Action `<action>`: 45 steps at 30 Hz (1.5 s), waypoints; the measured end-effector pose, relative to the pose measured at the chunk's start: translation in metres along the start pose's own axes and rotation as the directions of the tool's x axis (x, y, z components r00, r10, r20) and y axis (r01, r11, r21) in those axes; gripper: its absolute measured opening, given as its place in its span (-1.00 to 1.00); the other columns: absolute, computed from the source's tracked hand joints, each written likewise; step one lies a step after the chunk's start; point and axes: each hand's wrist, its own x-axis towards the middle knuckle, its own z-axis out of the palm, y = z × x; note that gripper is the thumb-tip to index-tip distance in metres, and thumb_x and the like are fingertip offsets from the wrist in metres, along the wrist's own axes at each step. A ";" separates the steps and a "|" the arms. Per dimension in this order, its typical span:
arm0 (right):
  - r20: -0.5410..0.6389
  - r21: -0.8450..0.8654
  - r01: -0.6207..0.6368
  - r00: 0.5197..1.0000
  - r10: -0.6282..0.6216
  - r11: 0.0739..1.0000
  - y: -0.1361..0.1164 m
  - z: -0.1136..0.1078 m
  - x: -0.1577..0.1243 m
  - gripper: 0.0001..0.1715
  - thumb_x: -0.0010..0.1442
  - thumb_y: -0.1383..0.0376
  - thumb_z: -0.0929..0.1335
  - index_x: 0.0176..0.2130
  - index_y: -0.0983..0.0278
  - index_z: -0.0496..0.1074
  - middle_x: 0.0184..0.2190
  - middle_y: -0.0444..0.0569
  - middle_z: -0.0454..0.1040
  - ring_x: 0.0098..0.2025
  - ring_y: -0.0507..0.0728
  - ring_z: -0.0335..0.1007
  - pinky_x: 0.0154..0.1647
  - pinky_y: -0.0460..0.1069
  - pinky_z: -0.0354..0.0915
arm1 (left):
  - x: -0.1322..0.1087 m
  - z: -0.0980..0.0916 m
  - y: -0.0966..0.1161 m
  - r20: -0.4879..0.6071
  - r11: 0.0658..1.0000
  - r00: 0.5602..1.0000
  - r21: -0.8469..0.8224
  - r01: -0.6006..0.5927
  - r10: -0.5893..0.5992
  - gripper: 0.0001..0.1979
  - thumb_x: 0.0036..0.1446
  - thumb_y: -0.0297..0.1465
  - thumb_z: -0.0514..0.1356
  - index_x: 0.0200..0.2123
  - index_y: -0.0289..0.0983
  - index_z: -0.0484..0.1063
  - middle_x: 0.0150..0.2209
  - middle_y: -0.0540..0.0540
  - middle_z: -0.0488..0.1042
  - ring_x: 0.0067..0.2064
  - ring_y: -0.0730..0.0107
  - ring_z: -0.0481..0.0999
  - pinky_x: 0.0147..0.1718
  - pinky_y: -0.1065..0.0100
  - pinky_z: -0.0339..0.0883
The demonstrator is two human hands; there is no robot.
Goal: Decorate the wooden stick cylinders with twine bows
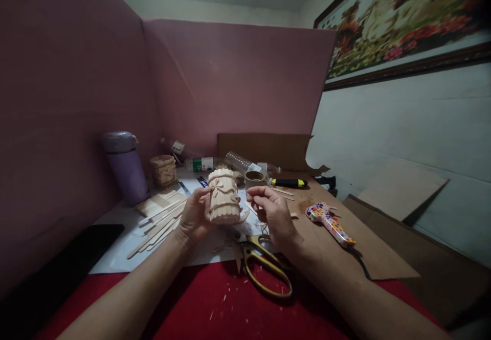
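Observation:
My left hand (197, 213) is wrapped round the side of a small pot made of pale wooden craft sticks (223, 197), with twine bands at top and bottom and leaf-like pieces on its front. Just right of the pot, apart from it, my right hand (273, 212) has its thumb and forefinger pinched together. Whatever may be between those fingertips is too small to make out. Gold-handled scissors (268, 271) lie below the right hand, their blades pointing left. Behind that hand stands a roll of brown tape (254, 177).
Loose craft sticks (159, 227) lie left on white paper. A purple tumbler (128, 171), a second stick pot (164, 171) and plastic bottles (240, 162) stand or lie behind. At right are a yellow-black cutter (288, 182) and a flowered glue gun (330, 225) with its cord on cardboard.

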 end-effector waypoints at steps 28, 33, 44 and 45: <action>0.167 -0.765 0.206 0.979 -0.120 0.611 0.007 0.007 -0.020 -0.26 0.00 0.07 0.46 0.10 0.29 0.29 0.00 0.17 0.47 -0.01 0.32 0.39 -0.07 0.14 0.29 | -0.001 0.029 -0.029 -0.200 0.840 0.884 0.452 -0.299 0.423 -0.56 -0.09 -0.40 0.35 -0.07 -0.30 0.43 -0.13 -0.17 0.57 -0.16 0.21 0.55 -0.20 0.30 0.41; 0.180 -0.785 0.245 0.969 -0.168 0.569 0.012 0.005 -0.019 -0.27 0.01 0.07 0.46 0.10 0.28 0.29 -0.03 0.15 0.47 -0.02 0.32 0.38 -0.10 0.13 0.29 | 0.001 0.026 -0.030 -0.224 0.840 0.871 0.447 -0.307 0.437 -0.57 -0.14 -0.42 0.37 -0.11 -0.30 0.45 -0.18 -0.13 0.57 -0.18 0.24 0.55 -0.21 0.32 0.39; 0.193 -0.809 0.261 0.964 -0.181 0.528 0.015 0.005 -0.020 -0.25 0.03 0.03 0.45 0.11 0.29 0.29 -0.02 0.17 0.46 -0.04 0.32 0.39 -0.14 0.12 0.29 | 0.003 0.024 -0.033 -0.224 0.813 0.853 0.485 -0.321 0.471 -0.56 -0.12 -0.42 0.33 -0.09 -0.29 0.44 -0.19 -0.12 0.56 -0.21 0.23 0.54 -0.24 0.31 0.39; 0.192 -0.811 0.261 0.964 -0.183 0.524 0.015 0.005 -0.021 -0.26 0.03 0.03 0.45 0.11 0.28 0.29 -0.03 0.17 0.47 -0.03 0.33 0.39 -0.14 0.12 0.29 | 0.004 0.024 -0.033 -0.229 0.814 0.851 0.483 -0.323 0.473 -0.55 -0.12 -0.42 0.33 -0.08 -0.29 0.43 -0.20 -0.12 0.57 -0.22 0.23 0.54 -0.25 0.31 0.39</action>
